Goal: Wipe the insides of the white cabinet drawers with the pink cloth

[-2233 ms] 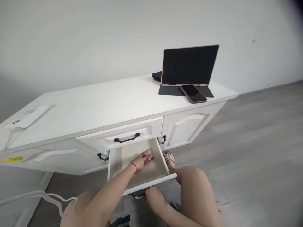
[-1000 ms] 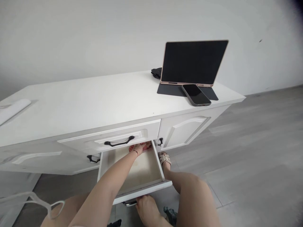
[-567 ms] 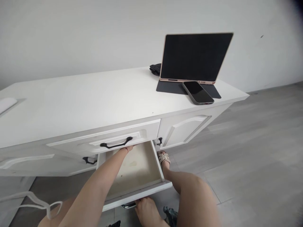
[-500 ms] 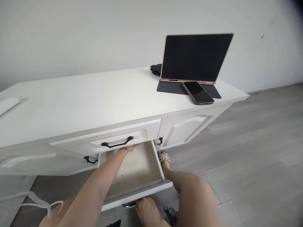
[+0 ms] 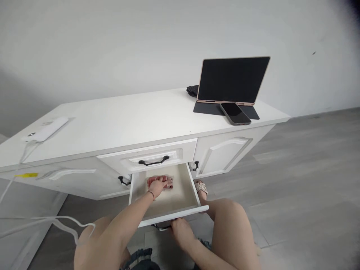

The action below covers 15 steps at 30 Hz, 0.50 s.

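Note:
A white drawer is pulled out of the cabinet. Inside it lies a small, flat, reddish-and-white packet, wrapped in what looks like clear plastic. My left hand, with a thin bracelet at the wrist, reaches in from above, its fingers closed over the packet and hiding part of it. Below the drawer front, my right hand is wrapped round the end of the dark drawer handle; its fingertips are partly hidden.
On the white cabinet top stand a tablet, a phone, a black folded item and a white power strip. White cables hang at left. Above is a shut drawer. My knees flank the open drawer.
My left hand has come forward from the back of the drawer, and the reddish packet now shows under it. My right hand stays at the handle. The view has shifted, showing more at left.

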Each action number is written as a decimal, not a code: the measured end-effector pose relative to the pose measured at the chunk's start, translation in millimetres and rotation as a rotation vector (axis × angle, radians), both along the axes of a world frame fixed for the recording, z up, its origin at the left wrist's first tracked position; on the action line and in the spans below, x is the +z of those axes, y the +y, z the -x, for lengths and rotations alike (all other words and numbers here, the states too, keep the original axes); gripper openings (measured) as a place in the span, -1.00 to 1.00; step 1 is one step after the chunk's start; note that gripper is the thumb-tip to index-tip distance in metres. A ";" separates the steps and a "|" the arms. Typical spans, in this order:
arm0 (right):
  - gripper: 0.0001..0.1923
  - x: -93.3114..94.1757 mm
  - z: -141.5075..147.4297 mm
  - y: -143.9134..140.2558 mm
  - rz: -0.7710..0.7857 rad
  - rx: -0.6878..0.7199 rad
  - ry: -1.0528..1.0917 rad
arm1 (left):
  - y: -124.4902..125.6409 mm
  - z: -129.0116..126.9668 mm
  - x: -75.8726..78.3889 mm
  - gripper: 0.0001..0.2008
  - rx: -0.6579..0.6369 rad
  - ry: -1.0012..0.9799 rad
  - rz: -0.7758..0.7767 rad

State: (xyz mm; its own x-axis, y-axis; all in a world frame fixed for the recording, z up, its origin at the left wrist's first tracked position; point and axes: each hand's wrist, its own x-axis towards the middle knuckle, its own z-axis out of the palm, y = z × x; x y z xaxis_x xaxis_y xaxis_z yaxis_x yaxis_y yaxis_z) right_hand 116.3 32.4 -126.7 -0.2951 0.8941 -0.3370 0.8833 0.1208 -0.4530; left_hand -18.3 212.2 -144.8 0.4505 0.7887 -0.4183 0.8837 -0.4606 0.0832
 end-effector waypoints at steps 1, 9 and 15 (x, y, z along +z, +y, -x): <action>-0.78 4.5 -0.9 0.1 0.024 -0.013 -0.007 | -6.0 3.4 2.7 -0.46 -0.028 0.005 0.008; -0.74 11.5 -4.3 -8.9 0.026 -0.063 0.024 | -46.5 27.5 12.7 -0.29 -0.134 0.056 0.080; -0.71 11.1 -7.6 -15.9 0.038 -0.053 0.058 | -46.8 21.6 12.5 -0.57 -0.017 -0.010 0.058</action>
State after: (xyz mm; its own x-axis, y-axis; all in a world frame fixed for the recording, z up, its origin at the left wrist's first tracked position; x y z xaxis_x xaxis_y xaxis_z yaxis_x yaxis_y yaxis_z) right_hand 123.9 16.6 -115.6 -0.2674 0.8958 -0.3550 0.8600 0.0557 -0.5073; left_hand -39.9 165.4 -132.3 0.4681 0.7555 -0.4584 0.8746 -0.4700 0.1185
